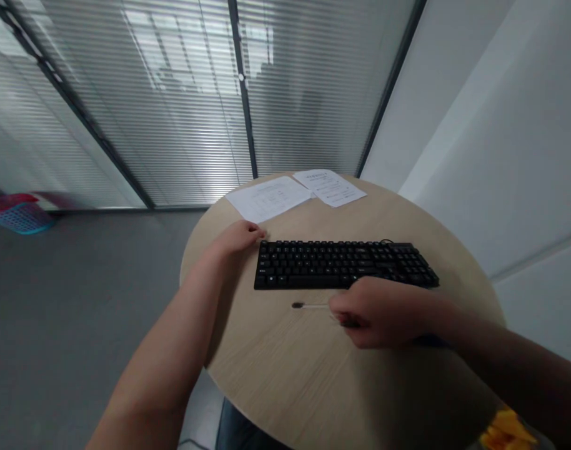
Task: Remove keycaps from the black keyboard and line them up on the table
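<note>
A black computer keyboard [308,265] lies across the round wooden table. At its far left corner is my left hand [241,237], with fingers bent and the fingertips against the corner. My right hand [372,309] is closed in a fist just in front of the keyboard's right half and covers part of its near edge. From between its thumb and forefinger a thin white stick with a dark tip [298,305] points left, low over the tabletop. A dark blue thing [430,340] shows under my right wrist, mostly hidden.
Two printed paper sheets [271,197] lie at the far side of the round table [276,356]. Something orange-yellow [508,431] is at the lower right. A blue and red basket [23,215] stands on the floor at left. Glass panels with blinds [187,112] and a white wall [501,125] border the table.
</note>
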A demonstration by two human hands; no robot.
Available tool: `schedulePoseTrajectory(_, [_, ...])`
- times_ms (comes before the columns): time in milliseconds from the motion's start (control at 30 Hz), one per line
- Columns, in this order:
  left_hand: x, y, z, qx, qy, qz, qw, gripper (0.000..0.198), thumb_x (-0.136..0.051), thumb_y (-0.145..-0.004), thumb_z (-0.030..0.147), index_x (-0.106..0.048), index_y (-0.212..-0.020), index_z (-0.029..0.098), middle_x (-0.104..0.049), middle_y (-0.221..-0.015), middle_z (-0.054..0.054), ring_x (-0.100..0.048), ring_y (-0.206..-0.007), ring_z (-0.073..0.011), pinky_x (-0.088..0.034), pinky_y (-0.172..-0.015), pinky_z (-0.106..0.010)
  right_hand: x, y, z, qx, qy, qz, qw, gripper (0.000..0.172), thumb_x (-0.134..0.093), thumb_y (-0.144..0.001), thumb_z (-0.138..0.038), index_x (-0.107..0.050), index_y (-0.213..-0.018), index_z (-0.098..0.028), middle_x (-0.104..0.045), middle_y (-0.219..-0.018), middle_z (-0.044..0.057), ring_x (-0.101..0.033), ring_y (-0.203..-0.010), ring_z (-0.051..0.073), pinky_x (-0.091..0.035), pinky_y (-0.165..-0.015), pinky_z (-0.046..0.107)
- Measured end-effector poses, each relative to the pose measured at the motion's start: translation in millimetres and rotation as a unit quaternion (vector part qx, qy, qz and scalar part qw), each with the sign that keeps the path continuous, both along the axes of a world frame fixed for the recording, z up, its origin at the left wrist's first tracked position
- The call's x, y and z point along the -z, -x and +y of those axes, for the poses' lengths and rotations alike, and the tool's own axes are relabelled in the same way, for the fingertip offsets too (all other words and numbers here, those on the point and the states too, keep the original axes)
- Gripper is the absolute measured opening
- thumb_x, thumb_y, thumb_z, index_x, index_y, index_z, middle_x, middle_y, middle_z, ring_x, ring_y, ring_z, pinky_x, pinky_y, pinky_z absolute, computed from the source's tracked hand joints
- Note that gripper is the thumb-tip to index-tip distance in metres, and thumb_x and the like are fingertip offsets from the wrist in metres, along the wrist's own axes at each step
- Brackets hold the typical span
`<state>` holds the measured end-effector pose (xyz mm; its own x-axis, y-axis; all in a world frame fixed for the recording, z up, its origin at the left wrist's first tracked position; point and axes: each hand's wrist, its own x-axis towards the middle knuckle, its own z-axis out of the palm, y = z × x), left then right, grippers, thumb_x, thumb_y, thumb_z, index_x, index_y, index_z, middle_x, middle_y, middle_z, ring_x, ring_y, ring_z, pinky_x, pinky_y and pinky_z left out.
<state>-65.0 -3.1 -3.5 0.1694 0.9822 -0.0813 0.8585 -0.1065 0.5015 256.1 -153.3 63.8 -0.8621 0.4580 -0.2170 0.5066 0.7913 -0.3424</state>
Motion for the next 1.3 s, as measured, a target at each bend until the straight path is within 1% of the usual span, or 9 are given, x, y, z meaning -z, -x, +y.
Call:
schedulePoseTrajectory(167, [-0.8,5.5,-2.7,0.007,0.050,-0.074,0.996,0.032,-0.054,-0.076,0.042,-0.069,-0.083,0.015,-0.052,-0.055,0.002,-0.044,-0.050,-0.0129,-0.032,-0.052,-0.026,-24.9,40.3,62.6,0.034,0.111,0.212,0.970,0.007,-0.055,-0.080,-0.015,-0.053,-0.086,-0.018,-0.056,-0.067,-0.004,-0.048,-0.057,0.008,-0.035,-0.053,0.020])
schedulePoseTrajectory(233, [-2.0,6.4,-5.0,0.043,0.050,-0.086,0.994,0.032,-0.054,-0.076,0.044,-0.068,-0.078,0.015,-0.050,-0.056,0.003,-0.043,-0.051,-0.0121,-0.032,-0.053,-0.025,-20.2,66.5,92.6,0.069,0.224,0.277,0.932,0.010,-0.047,-0.089,-0.019,-0.053,-0.096,-0.018,-0.059,-0.069,-0.002,-0.053,-0.055,0.008,-0.038,-0.048,0.019])
schedulePoseTrajectory(333, [-4.1,8.0,-9.2,0.082,0.069,-0.101,0.989,0.034,-0.052,-0.078,0.047,-0.063,-0.070,0.015,-0.049,-0.056,0.002,-0.043,-0.052,-0.0119,-0.032,-0.052,-0.025,-3.5,102.1,131.1,0.113,0.337,0.308,0.883,0.019,-0.042,-0.096,-0.030,-0.056,-0.095,-0.017,-0.062,-0.074,0.002,-0.058,-0.054,0.009,-0.042,-0.041,0.017])
schedulePoseTrajectory(433, [-5.7,10.2,-12.5,0.075,0.105,-0.123,0.984,0.034,-0.051,-0.080,0.047,-0.059,-0.070,0.015,-0.050,-0.056,0.002,-0.043,-0.049,-0.0111,-0.032,-0.050,-0.024,10.4,118.9,156.2,0.140,0.390,0.304,0.858,0.022,-0.046,-0.097,-0.037,-0.058,-0.103,-0.018,-0.065,-0.088,0.006,-0.063,-0.060,0.011,-0.048,-0.042,0.018])
schedulePoseTrajectory(500, [-6.1,11.5,-13.2,0.069,0.130,-0.141,0.979,0.031,-0.052,-0.080,0.045,-0.059,-0.074,0.015,-0.052,-0.058,0.001,-0.044,-0.049,-0.0108,-0.033,-0.049,-0.024,15.6,121.2,166.9,0.155,0.388,0.295,0.859,0.023,-0.047,-0.097,-0.036,-0.059,-0.104,-0.018,-0.065,-0.090,0.006,-0.065,-0.061,0.012,-0.051,-0.043,0.019])
schedulePoseTrajectory(700, [-3.8,16.4,-10.1,0.068,0.179,-0.149,0.970,0.024,-0.056,-0.081,0.038,-0.060,-0.074,0.015,-0.055,-0.060,0.001,-0.043,-0.045,-0.0090,-0.033,-0.047,-0.024,39.0,126.5,180.7,0.194,0.300,0.308,0.882,0.015,-0.047,-0.097,-0.024,-0.060,-0.094,-0.017,-0.061,-0.077,0.002,-0.061,-0.053,0.010,-0.049,-0.039,0.020])
schedulePoseTrajectory(867, [-1.5,19.0,-9.0,0.091,0.176,-0.154,0.968,0.023,-0.056,-0.082,0.036,-0.062,-0.076,0.015,-0.053,-0.058,0.002,-0.042,-0.044,-0.0079,-0.032,-0.046,-0.023,65.6,124.7,182.8,0.168,0.269,0.358,0.878,0.018,-0.048,-0.096,-0.030,-0.061,-0.099,-0.018,-0.048,-0.056,-0.007,-0.047,-0.039,0.007,-0.043,-0.037,0.019])
schedulePoseTrajectory(1133, [-2.0,16.1,-11.3,0.072,0.162,-0.166,0.970,0.018,-0.057,-0.079,0.031,-0.063,-0.079,0.014,-0.056,-0.058,0.001,-0.050,-0.047,-0.0100,-0.039,-0.049,-0.024,69.9,127.4,182.3,0.191,0.326,0.381,0.844,0.011,-0.049,-0.094,-0.027,-0.056,-0.094,-0.019,-0.047,-0.050,-0.009,-0.046,-0.036,0.007,-0.043,-0.036,0.017])
schedulePoseTrajectory(1300, [-2.2,18.0,-11.3,0.077,0.156,-0.170,0.970,0.018,-0.058,-0.079,0.032,-0.062,-0.076,0.014,-0.055,-0.057,0.002,-0.051,-0.047,-0.0098,-0.039,-0.050,-0.023,67.4,128.8,178.3,0.154,0.411,0.350,0.828,0.009,-0.054,-0.091,-0.022,-0.051,-0.100,-0.019,-0.063,-0.069,-0.002,-0.061,-0.052,0.010,-0.050,-0.044,0.019])
